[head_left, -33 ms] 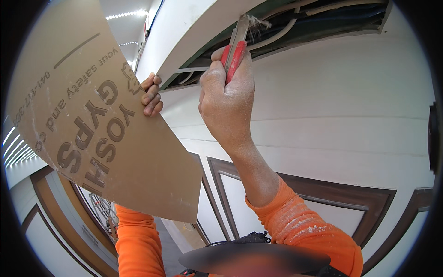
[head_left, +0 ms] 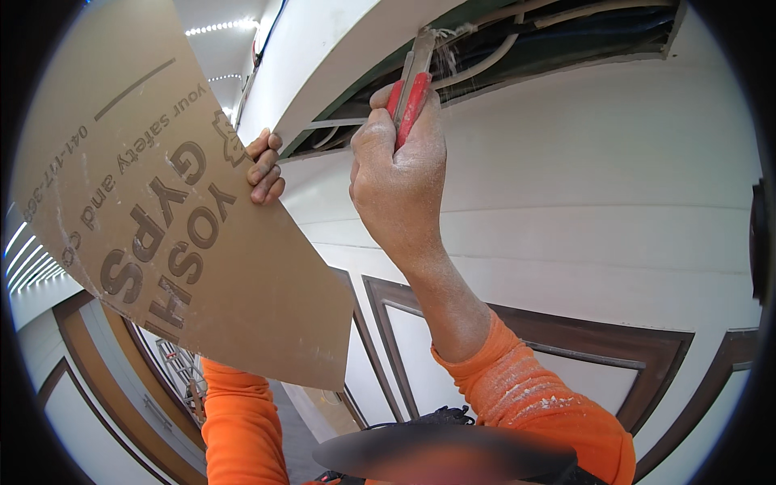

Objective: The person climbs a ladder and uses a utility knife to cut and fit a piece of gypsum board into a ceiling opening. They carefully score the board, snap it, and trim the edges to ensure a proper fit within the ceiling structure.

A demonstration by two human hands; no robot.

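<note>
White wall [head_left: 566, 194], faintly seamed lengthwise, with dark-brown panel frames [head_left: 598, 330] on its lower part. Overhead: one long opening [head_left: 598, 40], dark inside, containing pale conduit [head_left: 493, 61] and other cabling, bordered on its left by a smooth white panel [head_left: 339, 48] with a curved edge. Upper left, beyond that panel: a row of small bright lights [head_left: 220, 28]. Lower left, partly behind the board: a metal lattice structure [head_left: 182, 368], too small to identify. One brown board [head_left: 259, 275], flat, printed with dark lettering, tilted, occupying the left side of the view; its right edge is gripped by the left hand [head_left: 265, 166], fingers curled over onto the printed face, thumb out of sight. One knife [head_left: 415, 93], red handle with metal body, raised at the opening, clenched in the right hand [head_left: 400, 162], blade upward, its tip at the edge of the white panel; whether it touches cannot be told. Beside the blade: loose whitish shreds [head_left: 446, 52]. Pale dust coats the right hand and forearm. Two orange sleeves [head_left: 541, 396], the right one speckled with white crumbs.
</note>
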